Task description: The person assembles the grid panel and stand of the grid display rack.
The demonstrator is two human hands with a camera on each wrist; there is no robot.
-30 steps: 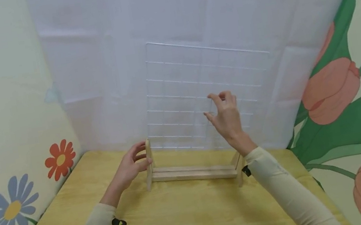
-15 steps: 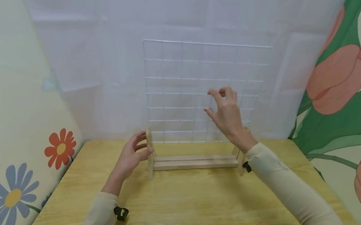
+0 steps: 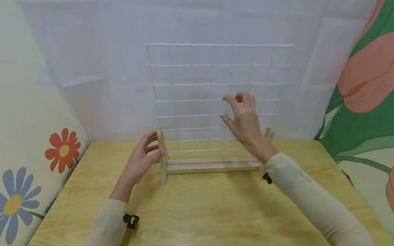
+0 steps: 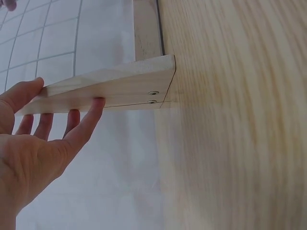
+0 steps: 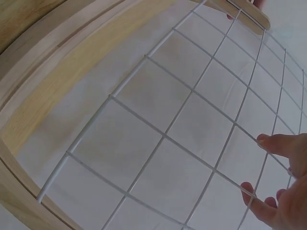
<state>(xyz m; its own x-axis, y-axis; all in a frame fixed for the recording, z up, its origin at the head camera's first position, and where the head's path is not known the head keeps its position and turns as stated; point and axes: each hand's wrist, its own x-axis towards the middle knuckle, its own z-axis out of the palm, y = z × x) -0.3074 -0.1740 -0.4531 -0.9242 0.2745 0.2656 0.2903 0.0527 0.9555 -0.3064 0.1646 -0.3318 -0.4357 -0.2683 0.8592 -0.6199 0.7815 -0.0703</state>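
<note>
A wooden stand (image 3: 211, 166) with a long crossbar and two uprights sits on the table. My left hand (image 3: 140, 162) grips its left upright (image 4: 129, 87), the thumb on one side and the fingers on the other. In my right hand (image 3: 246, 123), thumb and fingers hold a white wire grid panel (image 3: 220, 45) by its wires near the lower middle. The panel leans back between the uprights, its bottom wire a little above the crossbar. One end of that wire meets an upright in the right wrist view. My right forearm partly hides the right upright (image 3: 269, 134).
The wood-grain table (image 3: 204, 219) ends against a hanging white sheet (image 3: 90, 24) behind the stand. Flower-painted walls (image 3: 2, 126) flank it on both sides. Each sleeve carries a small black wrist device (image 3: 131, 221).
The wire grid panel and my right hand have come down closer to the crossbar. My left hand keeps its grip on the upright. The head view has tilted down somewhat.
</note>
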